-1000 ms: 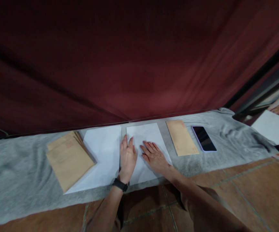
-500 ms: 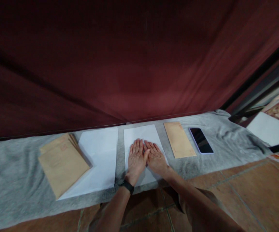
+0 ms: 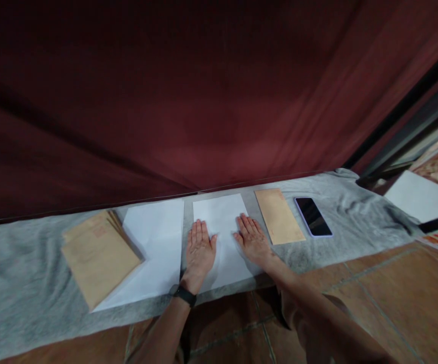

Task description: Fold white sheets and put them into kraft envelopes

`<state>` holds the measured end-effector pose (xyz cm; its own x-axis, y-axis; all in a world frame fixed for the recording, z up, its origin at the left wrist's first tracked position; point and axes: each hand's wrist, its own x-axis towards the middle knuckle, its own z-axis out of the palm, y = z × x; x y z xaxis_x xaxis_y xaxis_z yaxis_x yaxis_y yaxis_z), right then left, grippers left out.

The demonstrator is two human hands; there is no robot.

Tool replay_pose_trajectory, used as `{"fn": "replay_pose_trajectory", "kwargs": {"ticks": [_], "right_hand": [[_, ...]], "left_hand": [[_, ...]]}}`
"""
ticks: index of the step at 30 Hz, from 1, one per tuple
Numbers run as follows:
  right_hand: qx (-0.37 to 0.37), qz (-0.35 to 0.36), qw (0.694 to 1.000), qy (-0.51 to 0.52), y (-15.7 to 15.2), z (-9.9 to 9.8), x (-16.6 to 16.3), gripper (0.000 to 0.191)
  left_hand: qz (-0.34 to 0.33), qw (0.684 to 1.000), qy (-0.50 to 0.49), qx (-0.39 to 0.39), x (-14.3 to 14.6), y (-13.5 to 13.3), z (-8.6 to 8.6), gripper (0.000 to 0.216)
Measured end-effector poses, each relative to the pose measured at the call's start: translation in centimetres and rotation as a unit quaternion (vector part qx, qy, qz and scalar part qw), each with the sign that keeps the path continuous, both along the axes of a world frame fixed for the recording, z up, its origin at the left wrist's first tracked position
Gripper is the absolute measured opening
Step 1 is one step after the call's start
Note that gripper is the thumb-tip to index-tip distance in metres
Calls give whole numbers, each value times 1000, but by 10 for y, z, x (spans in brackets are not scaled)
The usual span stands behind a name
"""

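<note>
two hands (image 3: 201,253) — flat on paper (image 3: 222,215)

Dim scene. We see the dark red backdrop (image 3: 219,146) sink nearly to black at its top, a faint, diffuse glow low down, above the far edge of the grey cloth (image 3: 22,283). White sheets (image 3: 154,237) read brightest. We note deep shadow on the floor tiles (image 3: 389,303) below the near edge's middle. Beyond the cloth's right end, wide-lens stretching and smear. Print on the brown envelopes (image 3: 103,263) too soft for us to read.
</note>
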<state>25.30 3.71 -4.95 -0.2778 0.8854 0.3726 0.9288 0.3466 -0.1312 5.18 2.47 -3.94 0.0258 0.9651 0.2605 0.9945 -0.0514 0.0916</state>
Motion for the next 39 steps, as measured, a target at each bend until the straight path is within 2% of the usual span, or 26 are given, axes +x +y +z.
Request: {"fn": "replay_pose_trajectory", "kwargs": {"ticks": [5,9,13,16,19,30,36,39], "right_hand": [[5,-17,1000,11,0,-4,8,57],[-4,-17,999,43,-6,3,5,57],[-26,55,994,95,-26,15,-14,59],[-43,117,985,116,-41,15,-28,58],[-42,128,985,108,-49,11,-32,57],[17,83,996,30,-47,5,-9,60],[2,38,999,20,-42,-1,3,66],[-1,16,1000,24,-38,3,6,67]], "left_hand": [[8,1000,-19,18,-12,-3,-1,62],[0,997,-37,64,-8,-11,7,61],[-84,993,-39,71,19,-37,9,64],[-156,986,-28,60,36,-58,0,69],[-176,983,-10,51,39,-67,-9,71],[-123,991,-13,59,5,-65,-3,63],[-83,996,-28,36,-9,-62,-6,61],[-62,997,-36,39,-17,-60,-4,62]]}}
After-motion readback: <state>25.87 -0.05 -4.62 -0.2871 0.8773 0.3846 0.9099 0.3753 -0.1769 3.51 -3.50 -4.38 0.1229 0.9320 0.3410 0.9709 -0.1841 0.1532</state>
